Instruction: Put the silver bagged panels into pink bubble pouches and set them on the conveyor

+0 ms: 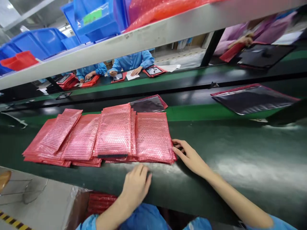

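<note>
Pink bubble-wrap bags lie in overlapping stacks on a dark green work surface [240,153]. My right hand [185,153] is at the right edge of the rightmost bag stack [153,137], its fingertips against the side and its fingers apart. My left hand [136,182] is just in front of the stacks, palm down, fingers loosely bent, thumb apart, with nothing visible in it. Beside the right stack, a taller bag stack [115,131] has a dark strip showing at its front edge. Further left, a tilted bag [62,127] lies across other bags [81,137].
Behind the stacks are a dark flat item in a bag [150,103] and another black-faced bag [256,97] on the green belt. A shelf [168,32] with blue bins [98,19] runs overhead. Co-workers in blue [133,62] sit opposite. Red bags [99,201] fill a box below.
</note>
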Available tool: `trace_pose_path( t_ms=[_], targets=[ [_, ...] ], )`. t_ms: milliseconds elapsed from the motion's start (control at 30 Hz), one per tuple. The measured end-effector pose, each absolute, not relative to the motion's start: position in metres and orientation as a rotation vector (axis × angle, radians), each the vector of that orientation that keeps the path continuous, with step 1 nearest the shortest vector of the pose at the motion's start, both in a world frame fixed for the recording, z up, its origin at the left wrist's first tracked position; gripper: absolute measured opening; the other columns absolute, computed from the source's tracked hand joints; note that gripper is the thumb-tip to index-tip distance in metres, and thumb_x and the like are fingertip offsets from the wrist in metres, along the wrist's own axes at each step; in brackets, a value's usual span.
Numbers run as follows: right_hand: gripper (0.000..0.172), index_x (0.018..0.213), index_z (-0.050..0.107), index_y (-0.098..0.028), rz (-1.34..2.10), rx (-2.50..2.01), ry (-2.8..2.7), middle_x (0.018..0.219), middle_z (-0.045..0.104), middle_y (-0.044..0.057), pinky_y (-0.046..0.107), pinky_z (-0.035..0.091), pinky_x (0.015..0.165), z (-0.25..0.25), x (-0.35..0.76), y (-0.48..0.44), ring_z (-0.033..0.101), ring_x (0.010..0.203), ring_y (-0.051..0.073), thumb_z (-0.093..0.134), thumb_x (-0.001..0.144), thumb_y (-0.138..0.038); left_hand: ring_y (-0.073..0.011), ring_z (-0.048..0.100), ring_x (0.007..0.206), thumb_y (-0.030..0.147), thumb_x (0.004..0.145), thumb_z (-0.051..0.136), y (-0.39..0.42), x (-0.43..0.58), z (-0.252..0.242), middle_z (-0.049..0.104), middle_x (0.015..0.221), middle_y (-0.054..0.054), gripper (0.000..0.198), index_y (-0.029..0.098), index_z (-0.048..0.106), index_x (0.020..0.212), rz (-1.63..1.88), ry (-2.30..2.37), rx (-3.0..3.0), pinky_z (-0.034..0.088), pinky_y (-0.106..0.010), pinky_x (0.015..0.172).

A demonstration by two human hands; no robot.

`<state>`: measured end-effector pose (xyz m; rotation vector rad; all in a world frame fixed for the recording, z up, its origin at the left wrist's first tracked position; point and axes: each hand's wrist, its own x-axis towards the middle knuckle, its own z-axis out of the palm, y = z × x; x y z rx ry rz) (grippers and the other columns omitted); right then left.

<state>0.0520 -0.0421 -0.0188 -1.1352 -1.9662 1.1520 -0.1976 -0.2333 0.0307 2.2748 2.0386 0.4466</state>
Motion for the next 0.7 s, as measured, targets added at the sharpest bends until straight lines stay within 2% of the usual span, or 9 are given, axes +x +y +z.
trace_pose_path(
  t_ms=[67, 167, 267, 367, 433, 500, 567, 700],
  targets=[
    [0.059, 0.151, 0.057, -0.021, 1.09, -1.101, -1.969, 0.135, 0.068, 0.016, 0.048, 0.058, 0.098, -0.024, 0.033, -0.019, 0.067, 0.114, 0.031, 0.057, 0.105, -0.058, -0.0208, 0.071, 0.088, 0.02, 0.105, 0.058, -0.23, -0.178, 0.011, 0.071, 0.097, -0.003, 0.004, 0.023, 0.061, 0.106, 0.421, 1.918, 2.355, 0.057, -0.033, 0.076],
    [0.058, 0.154, 0.054, -0.02, 0.841, -1.2, -1.942, 0.131, 0.067, 0.018, 0.056, 0.051, 0.107, -0.029, -0.005, 0.006, 0.063, 0.118, 0.036, 0.053, 0.105, -0.053, -0.0209, 0.07, 0.081, 0.019, 0.101, 0.064, -0.212, -0.145, -0.008, 0.07, 0.089, -0.002, 0.006, 0.022, 0.061, 0.097, 0.35, 1.702, 2.54, 0.053, -0.034, 0.071],
    [0.058, 0.16, 0.049, -0.025, 0.677, -1.326, -1.902, 0.146, 0.059, 0.018, 0.061, 0.045, 0.111, -0.032, -0.029, 0.012, 0.057, 0.131, 0.039, 0.047, 0.107, -0.05, -0.0198, 0.068, 0.072, 0.028, 0.096, 0.071, -0.184, -0.109, -0.02, 0.068, 0.082, -0.001, 0.014, 0.021, 0.06, 0.091, 0.342, 1.366, 2.73, 0.047, -0.034, 0.061],
    [0.062, 0.165, 0.043, -0.029, 0.716, -1.239, -1.951, 0.156, 0.054, 0.015, 0.06, 0.045, 0.113, -0.033, -0.025, 0.015, 0.053, 0.139, 0.038, 0.047, 0.108, -0.054, -0.0181, 0.067, 0.064, 0.037, 0.096, 0.072, -0.155, -0.076, -0.029, 0.069, 0.077, 0.0, 0.02, 0.021, 0.062, 0.088, 0.386, 1.106, 2.823, 0.041, -0.034, 0.052],
    [0.057, 0.158, 0.052, -0.026, 0.811, -1.15, -1.935, 0.149, 0.059, 0.015, 0.053, 0.05, 0.109, -0.032, -0.011, 0.027, 0.06, 0.131, 0.034, 0.047, 0.109, -0.055, -0.0176, 0.066, 0.058, 0.039, 0.096, 0.071, -0.139, -0.06, -0.034, 0.069, 0.074, 0.0, 0.022, 0.021, 0.062, 0.087, 0.406, 1.064, 2.8, 0.035, -0.035, 0.046],
    [0.048, 0.141, 0.065, -0.022, 0.859, -1.134, -1.854, 0.134, 0.066, 0.015, 0.045, 0.057, 0.098, -0.031, 0.007, 0.051, 0.068, 0.114, 0.029, 0.047, 0.11, -0.053, -0.0179, 0.065, 0.054, 0.04, 0.096, 0.07, -0.129, -0.05, -0.038, 0.068, 0.072, 0.0, 0.023, 0.021, 0.061, 0.087, 0.4, 1.044, 2.759, 0.031, -0.035, 0.043],
    [0.042, 0.126, 0.072, -0.02, 0.779, -1.215, -1.77, 0.12, 0.07, 0.014, 0.042, 0.058, 0.092, -0.032, 0.022, 0.085, 0.069, 0.101, 0.027, 0.048, 0.11, -0.05, -0.0184, 0.064, 0.053, 0.04, 0.096, 0.069, -0.125, -0.047, -0.04, 0.068, 0.071, 0.0, 0.023, 0.021, 0.06, 0.087, 0.403, 1.015, 2.73, 0.029, -0.036, 0.042],
    [0.04, 0.121, 0.072, -0.016, 0.539, -1.427, -1.839, 0.104, 0.073, 0.014, 0.045, 0.054, 0.099, -0.031, 0.02, 0.161, 0.069, 0.098, 0.029, 0.055, 0.108, -0.049, -0.0172, 0.063, 0.052, 0.041, 0.098, 0.069, -0.126, -0.048, -0.048, 0.068, 0.072, -0.001, 0.023, 0.021, 0.062, 0.09, 0.469, 0.957, 2.685, 0.028, -0.036, 0.042]
  ],
)
